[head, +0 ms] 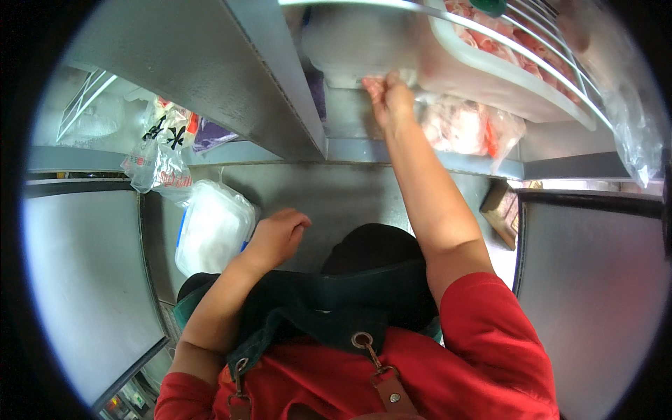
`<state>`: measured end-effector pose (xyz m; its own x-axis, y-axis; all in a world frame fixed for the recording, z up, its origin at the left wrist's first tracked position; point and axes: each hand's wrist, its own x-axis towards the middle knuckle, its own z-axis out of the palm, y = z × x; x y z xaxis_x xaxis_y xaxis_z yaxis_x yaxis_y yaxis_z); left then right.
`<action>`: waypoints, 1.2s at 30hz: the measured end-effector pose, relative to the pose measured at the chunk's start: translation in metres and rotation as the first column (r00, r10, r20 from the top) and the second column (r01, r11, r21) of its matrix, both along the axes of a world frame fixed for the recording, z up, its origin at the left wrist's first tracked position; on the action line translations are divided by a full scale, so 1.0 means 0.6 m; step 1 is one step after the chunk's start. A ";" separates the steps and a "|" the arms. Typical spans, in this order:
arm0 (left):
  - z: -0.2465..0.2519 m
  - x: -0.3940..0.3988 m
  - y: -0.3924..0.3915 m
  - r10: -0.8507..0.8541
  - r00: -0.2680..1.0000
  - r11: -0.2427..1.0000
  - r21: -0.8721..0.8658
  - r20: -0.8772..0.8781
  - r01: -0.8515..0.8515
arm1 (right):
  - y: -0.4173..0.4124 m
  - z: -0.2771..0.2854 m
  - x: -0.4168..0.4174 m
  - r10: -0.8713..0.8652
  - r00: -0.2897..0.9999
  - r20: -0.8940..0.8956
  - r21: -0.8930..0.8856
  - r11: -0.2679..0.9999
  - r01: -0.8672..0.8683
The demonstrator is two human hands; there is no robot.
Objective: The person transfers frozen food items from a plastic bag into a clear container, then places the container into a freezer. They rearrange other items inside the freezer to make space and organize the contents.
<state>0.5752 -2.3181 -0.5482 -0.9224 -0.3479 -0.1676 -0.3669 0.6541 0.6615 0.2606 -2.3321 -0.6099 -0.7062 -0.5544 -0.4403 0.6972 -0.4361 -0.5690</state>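
My right hand (389, 100) reaches into the right compartment of a refrigerated cabinet. Its fingertips are at the lower front edge of a translucent plastic container (362, 50); whether they grip it cannot be told. Beside that hand, a clear bag of pale pink meat (457, 126) lies under a white plastic tub (504, 86), which holds thin rolled meat slices (517, 39). My left hand (278, 233) is low in front of my body, fingers curled, with nothing visible in it. Just left of it is a lidded clear plastic box (215, 228) with blue clips.
A grey metal divider (262, 79) separates the two compartments. White wire racks (551, 55) sit above. Open doors flank me, left (84, 273) and right (593, 294). Printed plastic bags (163, 152) hang over the left ledge, beside a purple package (212, 135).
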 end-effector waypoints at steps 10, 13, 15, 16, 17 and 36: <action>0.069 -0.226 0.030 0.238 0.892 0.957 0.248 -0.385 -0.148 | 0.057 0.022 0.035 0.020 0.999 -0.029 -0.031 0.999 -0.021; 0.073 -0.313 -0.001 0.539 0.822 0.584 0.785 -0.186 -0.205 | 0.069 0.015 0.027 0.178 0.983 -0.032 0.026 0.984 -0.178; 0.056 -0.357 -0.026 0.646 0.762 0.281 0.942 -0.044 -0.185 | 0.086 0.028 0.016 0.213 0.972 -0.095 0.122 0.972 -0.201; 0.042 -0.370 -0.036 0.683 0.730 0.230 0.958 -0.035 -0.169 | 0.094 0.052 0.019 0.241 0.963 -0.124 0.174 0.960 -0.218; 0.028 -0.378 -0.044 0.717 0.696 0.179 0.973 -0.025 -0.149 | 0.115 0.080 0.024 0.315 0.896 -0.314 0.393 0.902 -0.180; 0.008 -0.453 -0.008 0.806 0.557 -0.378 0.898 0.200 0.225 | 0.308 0.253 -0.211 0.391 -0.564 -0.727 -0.251 0.614 0.749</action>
